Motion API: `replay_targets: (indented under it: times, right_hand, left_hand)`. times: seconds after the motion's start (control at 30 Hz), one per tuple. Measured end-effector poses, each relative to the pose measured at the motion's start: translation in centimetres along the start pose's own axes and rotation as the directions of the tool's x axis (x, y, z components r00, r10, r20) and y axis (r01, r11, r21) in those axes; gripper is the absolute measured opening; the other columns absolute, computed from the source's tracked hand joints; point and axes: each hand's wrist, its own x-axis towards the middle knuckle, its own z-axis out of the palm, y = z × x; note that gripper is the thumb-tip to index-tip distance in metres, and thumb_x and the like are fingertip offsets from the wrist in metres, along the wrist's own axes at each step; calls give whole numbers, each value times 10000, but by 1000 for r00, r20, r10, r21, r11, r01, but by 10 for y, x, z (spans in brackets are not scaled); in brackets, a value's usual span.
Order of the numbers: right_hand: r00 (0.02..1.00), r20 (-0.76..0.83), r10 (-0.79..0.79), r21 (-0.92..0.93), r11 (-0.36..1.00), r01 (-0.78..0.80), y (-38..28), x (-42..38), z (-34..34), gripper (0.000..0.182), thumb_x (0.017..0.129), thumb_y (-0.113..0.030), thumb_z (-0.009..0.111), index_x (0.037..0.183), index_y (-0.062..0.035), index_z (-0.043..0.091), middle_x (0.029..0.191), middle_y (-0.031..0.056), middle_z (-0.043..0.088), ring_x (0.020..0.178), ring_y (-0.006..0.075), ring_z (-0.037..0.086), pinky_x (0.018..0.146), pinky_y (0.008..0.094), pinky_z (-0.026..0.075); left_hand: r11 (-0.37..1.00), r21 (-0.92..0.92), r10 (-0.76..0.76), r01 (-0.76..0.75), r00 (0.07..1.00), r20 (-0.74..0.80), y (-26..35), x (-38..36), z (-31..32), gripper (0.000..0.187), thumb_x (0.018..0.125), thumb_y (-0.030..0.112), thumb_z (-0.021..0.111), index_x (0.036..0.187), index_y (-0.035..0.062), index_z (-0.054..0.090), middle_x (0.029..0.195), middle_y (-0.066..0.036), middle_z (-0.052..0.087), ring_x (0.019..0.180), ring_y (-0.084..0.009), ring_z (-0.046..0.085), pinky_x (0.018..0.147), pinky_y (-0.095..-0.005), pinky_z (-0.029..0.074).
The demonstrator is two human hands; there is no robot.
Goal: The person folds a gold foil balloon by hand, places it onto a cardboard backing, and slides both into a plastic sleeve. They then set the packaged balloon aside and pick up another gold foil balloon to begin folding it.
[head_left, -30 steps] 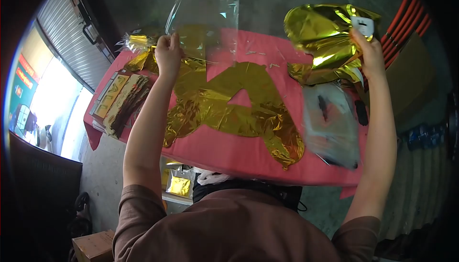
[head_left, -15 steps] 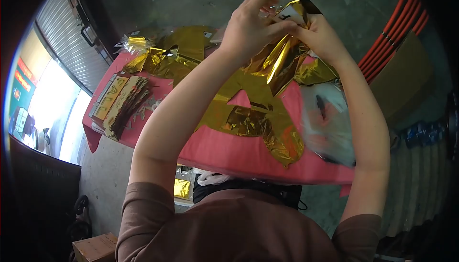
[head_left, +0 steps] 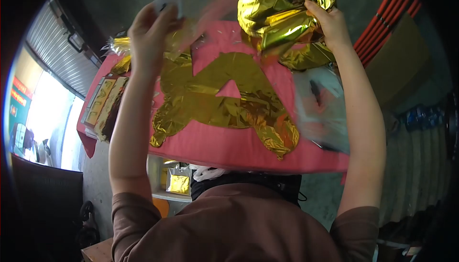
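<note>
My left hand (head_left: 152, 30) is raised over the table's far left, fingers pinched on a small pale label (head_left: 172, 5), smeared by motion. My right hand (head_left: 331, 25), up at the far right, grips a crumpled gold foil balloon (head_left: 267, 11) by its right end. The folds hide the balloon's shape. Below and between my hands, a flat gold foil balloon shaped like an A (head_left: 210, 104) lies on the pink tablecloth (head_left: 217, 149). More gold foil (head_left: 311, 56) rests under the held balloon.
A clear plastic bag (head_left: 320, 114) with a dark object on it lies at the table's right. Lettered packages (head_left: 103, 102) are stacked at the left edge, near a crinkled clear wrapper (head_left: 116, 45). Below the table is a packet of gold foil (head_left: 180, 184). Red tubes (head_left: 385, 18) stand beyond.
My hands have moved apart. My left hand has pulled away leftward with the label, while my right keeps the gold balloon, now spread wider. The A-shaped balloon is more exposed.
</note>
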Motion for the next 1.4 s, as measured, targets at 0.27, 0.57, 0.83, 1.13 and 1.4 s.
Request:
replay_targets:
  times: [0.27, 0.57, 0.83, 1.13, 1.4]
  right_hand:
    - [985, -76, 157, 74, 986, -151, 42, -23, -46, 253, 818, -239, 695, 1013, -87, 639, 902, -12, 641, 771, 65, 601, 581, 211, 462]
    - [986, -65, 155, 90, 985, -149, 34, -40, -42, 290, 819, -226, 698, 1034, -45, 623, 934, 26, 639, 805, 108, 617, 631, 238, 494]
    - [947, -18, 320, 62, 946, -318, 17, -52, -30, 251, 819, -223, 700, 1010, -78, 628, 895, -5, 639, 757, 85, 611, 577, 239, 481]
    - [973, 29, 229, 71, 970, -231, 3, -64, -25, 223, 848, -175, 663, 1014, -33, 621, 964, 37, 642, 852, 124, 620, 736, 270, 498]
    - [931, -82, 355, 190, 923, -335, 22, -57, -20, 215, 843, -174, 669, 1030, -97, 593, 904, -21, 623, 743, 76, 598, 584, 232, 467]
  left_hand:
    - [887, 188, -409, 422, 526, 746, 66, -102, -143, 167, 694, 110, 762, 773, 21, 644, 710, -79, 639, 622, -154, 605, 596, -286, 478]
    - [204, 535, -941, 820, 314, -122, -34, -271, -267, 152, 834, 145, 637, 893, 6, 637, 724, -30, 617, 598, -111, 580, 560, -254, 489]
    - [378, 926, -451, -24, 869, 206, -192, -311, -212, 414, 856, 216, 627, 1227, 62, 530, 1172, -87, 593, 1061, -245, 578, 874, -387, 477]
    - [593, 802, -517, -74, 728, 450, -222, -237, -45, 434, 852, 257, 625, 1238, 82, 531, 1229, -108, 555, 1128, -252, 533, 923, -382, 447]
    - [736, 673, -533, -69, 554, 639, -165, -283, -54, 456, 847, 297, 624, 1248, 102, 531, 1286, -128, 518, 1194, -260, 488, 971, -377, 417]
